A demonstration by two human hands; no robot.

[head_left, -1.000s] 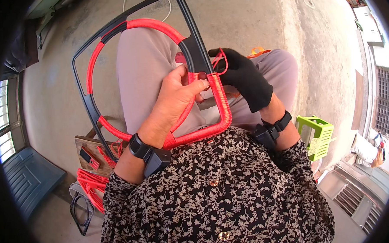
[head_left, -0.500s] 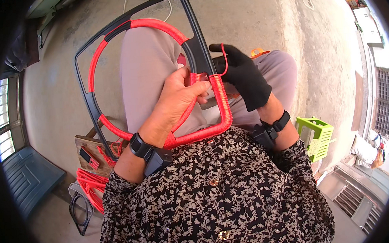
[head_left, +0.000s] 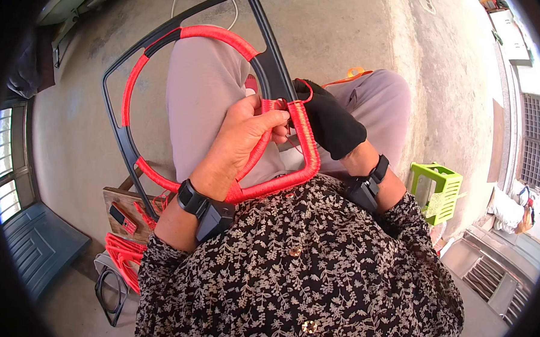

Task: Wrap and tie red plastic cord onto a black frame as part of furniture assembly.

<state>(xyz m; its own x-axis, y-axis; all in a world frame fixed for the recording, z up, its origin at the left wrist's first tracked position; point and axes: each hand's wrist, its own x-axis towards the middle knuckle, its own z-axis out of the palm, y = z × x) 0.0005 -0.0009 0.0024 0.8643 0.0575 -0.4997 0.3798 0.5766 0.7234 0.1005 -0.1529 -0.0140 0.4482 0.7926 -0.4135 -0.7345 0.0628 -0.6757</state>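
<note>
A black frame [head_left: 276,78], partly wrapped in red cord [head_left: 219,32], leans across my lap with a round opening inside its squarish outline. My bare left hand [head_left: 247,133] is closed round the inner wrapped bar, its thumb tip in the narrow gap beside the outer wrapped bar [head_left: 305,137]. My right hand [head_left: 334,120], in a black glove, presses up to the outer bar from the right; most of its fingers are hidden behind the frame. A small loop of loose red cord [head_left: 309,93] curves over the glove at the top of the wrapping. A thin dark-red strand hangs below my left fingertips.
At the lower left, a wooden board [head_left: 113,202] bears a red phone-like thing [head_left: 124,218], beside a bundle of red cord [head_left: 124,259]. A blue plastic chair [head_left: 44,244] stands farther left. A green plastic stool [head_left: 442,188] is on the right.
My right hand has come down and inward, from raised and spread fingers to against the outer bar. The cord loop has grown smaller. My left hand and the frame have barely moved.
</note>
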